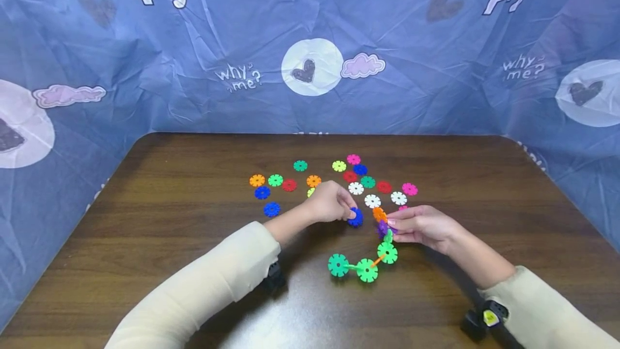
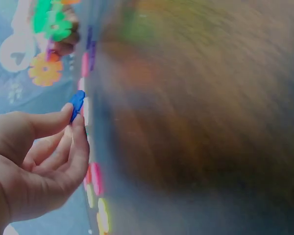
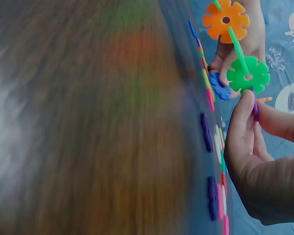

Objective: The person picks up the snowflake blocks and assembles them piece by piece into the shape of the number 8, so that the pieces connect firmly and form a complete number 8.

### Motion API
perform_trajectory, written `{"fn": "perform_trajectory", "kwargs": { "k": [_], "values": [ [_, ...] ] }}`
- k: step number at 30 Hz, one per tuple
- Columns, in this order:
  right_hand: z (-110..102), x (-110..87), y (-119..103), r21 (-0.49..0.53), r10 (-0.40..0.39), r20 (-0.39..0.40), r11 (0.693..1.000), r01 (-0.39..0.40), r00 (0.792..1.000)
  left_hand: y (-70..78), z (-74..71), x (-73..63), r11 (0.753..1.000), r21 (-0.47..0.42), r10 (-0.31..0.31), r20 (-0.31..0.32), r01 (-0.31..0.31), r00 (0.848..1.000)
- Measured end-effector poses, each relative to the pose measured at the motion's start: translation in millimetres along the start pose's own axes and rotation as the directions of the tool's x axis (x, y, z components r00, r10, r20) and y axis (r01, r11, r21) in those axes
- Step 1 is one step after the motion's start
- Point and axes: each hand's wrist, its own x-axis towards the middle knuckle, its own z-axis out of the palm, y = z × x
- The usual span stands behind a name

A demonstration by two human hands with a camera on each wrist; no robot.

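Observation:
Between thumb and fingertips, my left hand [image 1: 330, 203] pinches a blue notched plastic disc [image 1: 356, 218], which the left wrist view shows nearly edge-on. To its right, my right hand [image 1: 428, 226] pinches a purple disc [image 1: 384, 229] in a chain of interlocked discs. An orange disc [image 1: 379, 214] joins the purple one on the far side. Toward me the chain bends left through green discs [image 1: 367, 271] and a thin orange disc seen edge-on, ending in a darker green disc [image 1: 338, 265]. The blue disc is apart from the chain, a short way left of the orange disc.
Loose discs in several colours lie on the brown table [image 1: 169, 241] beyond my hands, among them white [image 1: 372, 201], red [image 1: 384, 187], pink [image 1: 409, 189] and blue [image 1: 272, 209] ones. A blue printed cloth [image 1: 194, 85] hangs behind the table's far edge.

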Motion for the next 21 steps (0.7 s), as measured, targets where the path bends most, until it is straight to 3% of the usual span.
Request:
{"fn": "perform_trajectory", "kwargs": {
  "k": [4, 10, 14, 21],
  "values": [
    [9, 6.0, -2, -0.019, 0.004, -0.022, 1.000, -0.005, 1.000, -0.7, -10.3, -2.4, 0.974, -0.205, -0.109, -0.030, 0.101, 0.994],
    [21, 12.7, -7, -0.017, 0.008, -0.042, 1.000, -0.009, 0.999, 0.2, -21.1, -3.7, 0.877, -0.445, -0.198, 0.007, 0.181, 0.980],
    [25, 15.2, -10, -0.013, 0.014, -0.054, 1.000, -0.014, 0.998, 0.1, -23.8, -5.0, 0.840, -0.499, -0.226, 0.034, 0.213, 0.973],
    [30, 18.6, -12, -0.015, 0.004, -0.038, 1.000, -0.005, 0.999, -0.8, -25.9, -8.3, 0.818, -0.531, -0.230, 0.051, 0.221, 0.972]
  ]
}}
